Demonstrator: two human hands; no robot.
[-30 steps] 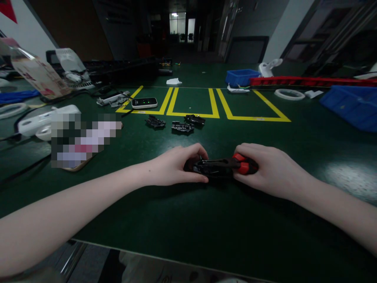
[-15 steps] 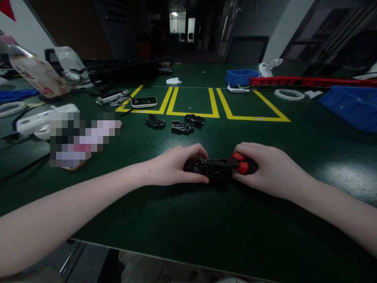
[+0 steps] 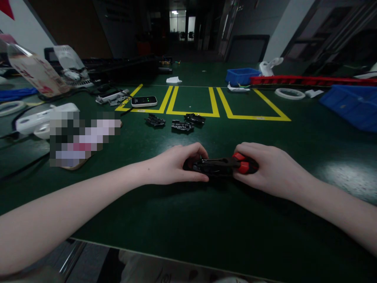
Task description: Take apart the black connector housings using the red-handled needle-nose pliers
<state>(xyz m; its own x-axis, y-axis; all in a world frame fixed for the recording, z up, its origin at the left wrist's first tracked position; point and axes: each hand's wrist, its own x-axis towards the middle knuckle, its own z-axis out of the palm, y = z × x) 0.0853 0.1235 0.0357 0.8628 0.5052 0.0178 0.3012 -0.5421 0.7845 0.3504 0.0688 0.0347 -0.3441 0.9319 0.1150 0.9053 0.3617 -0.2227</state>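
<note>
My left hand [image 3: 182, 164] is closed around the left end of a black part [image 3: 210, 166], thumb below and fingers above it. My right hand [image 3: 265, 167] grips a black tool with red handle pieces [image 3: 242, 163]; its dark jaws reach left over the black part. Just where the jaws meet the part is too dark to tell. Beyond my hands, three black plastic pieces lie on the green table: one at the left [image 3: 154, 120], one in the middle [image 3: 182, 126] and one behind at the right [image 3: 194, 119].
Yellow tape [image 3: 193, 114] marks three bays farther back, with a white-edged device [image 3: 144, 101] in the left one. A blurred-out object [image 3: 88, 143] and a white power strip [image 3: 47, 118] lie left. Blue bins [image 3: 353, 108] [image 3: 242, 76] and a tape roll [image 3: 290, 93] sit right.
</note>
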